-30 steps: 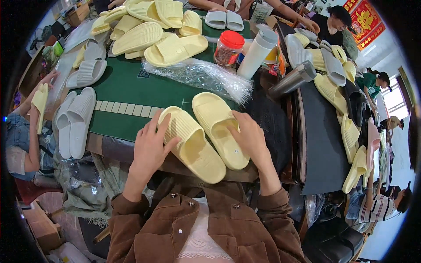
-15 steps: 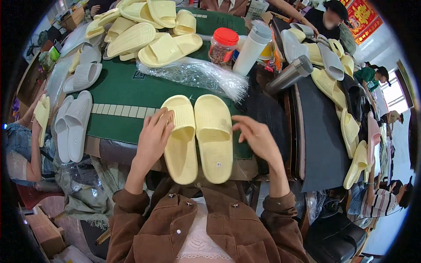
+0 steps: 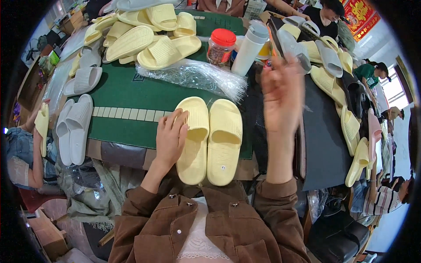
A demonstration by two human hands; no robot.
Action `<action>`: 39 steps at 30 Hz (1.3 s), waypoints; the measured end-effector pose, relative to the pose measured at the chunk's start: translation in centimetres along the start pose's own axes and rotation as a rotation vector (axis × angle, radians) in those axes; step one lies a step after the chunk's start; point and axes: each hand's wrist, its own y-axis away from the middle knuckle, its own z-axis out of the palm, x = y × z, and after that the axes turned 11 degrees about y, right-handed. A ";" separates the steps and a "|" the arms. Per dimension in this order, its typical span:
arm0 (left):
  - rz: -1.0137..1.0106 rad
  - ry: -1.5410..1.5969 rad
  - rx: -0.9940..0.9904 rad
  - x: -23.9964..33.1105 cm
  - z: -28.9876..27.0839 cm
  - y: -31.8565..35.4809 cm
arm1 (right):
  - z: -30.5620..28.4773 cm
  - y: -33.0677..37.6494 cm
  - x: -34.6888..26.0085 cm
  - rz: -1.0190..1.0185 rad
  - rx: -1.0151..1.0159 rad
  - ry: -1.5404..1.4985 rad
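A pair of yellow slippers (image 3: 210, 139) lies side by side at the near edge of the green desk (image 3: 127, 94). The left hand (image 3: 171, 139) rests flat on the left slipper, grip loose. The right hand (image 3: 283, 94) is raised, open and empty, near a clear plastic bag (image 3: 193, 76).

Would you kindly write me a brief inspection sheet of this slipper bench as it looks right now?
Surface: green table, crowded.
Job's things: pair of yellow slippers side by side, upright, at the near edge.
Clutter: slipper heap, clear plastic bags, red-lidded jar, white bottle, grey slippers.
Hands: left hand rests on the left slipper; right hand raised, open, empty, blurred.
Cables: nothing seen.
Surroundings: other people at work around the table.
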 end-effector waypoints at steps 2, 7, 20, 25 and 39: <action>0.007 0.041 0.052 -0.7 0.9 0.5 | -2.3 0.5 5.3 0.261 0.147 -0.153; 0.021 0.135 0.118 -0.9 1.4 0.3 | -6.4 1.9 12.8 0.480 0.435 -0.192; 0.003 0.114 0.131 -0.8 1.4 0.5 | -7.8 -1.1 16.0 0.430 0.287 0.195; -0.005 0.118 0.128 -0.8 1.3 0.6 | -6.3 -1.7 16.4 0.323 0.279 0.171; -0.011 0.126 0.125 -0.8 1.5 0.6 | -6.1 3.2 13.6 0.265 0.245 -0.019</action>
